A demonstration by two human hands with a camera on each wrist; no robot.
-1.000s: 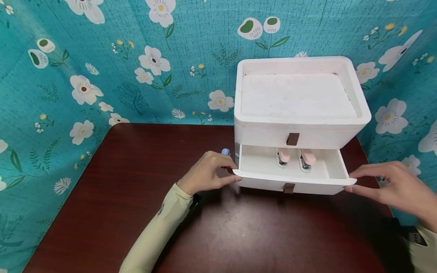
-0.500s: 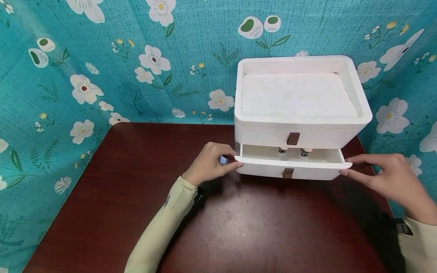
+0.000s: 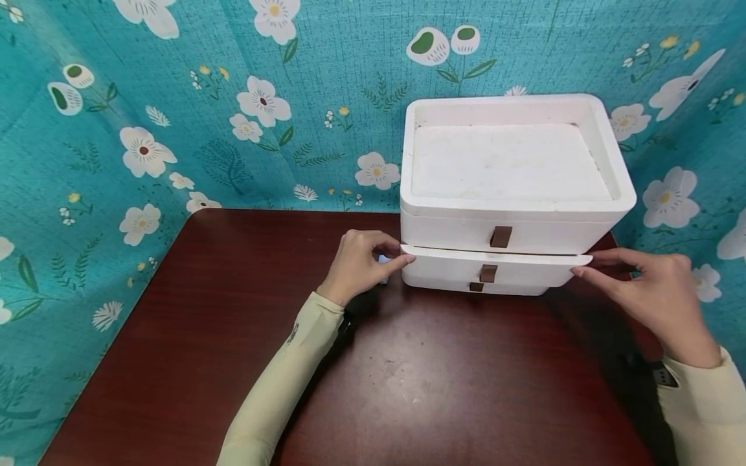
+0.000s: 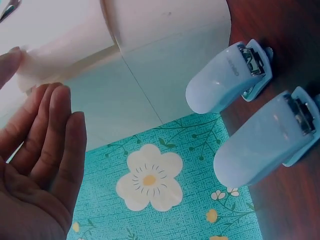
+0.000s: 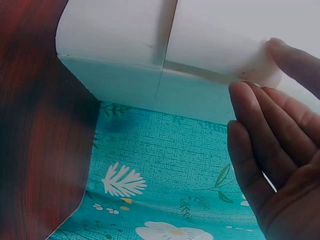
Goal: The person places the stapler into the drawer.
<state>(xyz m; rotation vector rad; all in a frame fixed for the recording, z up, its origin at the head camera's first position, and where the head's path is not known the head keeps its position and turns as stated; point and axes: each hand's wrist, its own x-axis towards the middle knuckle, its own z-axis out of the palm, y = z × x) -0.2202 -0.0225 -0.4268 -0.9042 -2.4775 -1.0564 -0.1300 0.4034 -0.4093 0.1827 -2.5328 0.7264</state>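
A white drawer with a brown pull tab sits nearly flush in the white drawer unit, its front still standing slightly proud. At the drawer front's left end, my left hand pinches the edge between thumb and fingers. My right hand pinches the opposite end the same way. The inside of the drawer is hidden. Beside the unit, the left wrist view shows two light blue staplers on the table; in the head view only a bit of blue shows behind my left hand.
Above is another drawer front with a brown tab, and a shallow open tray tops the unit. A lower drawer front shows underneath. The dark red table meets a teal flowered cloth behind.
Both hands have pushed the drawer back into the unit. The two pink staplers inside it have gone out of sight.
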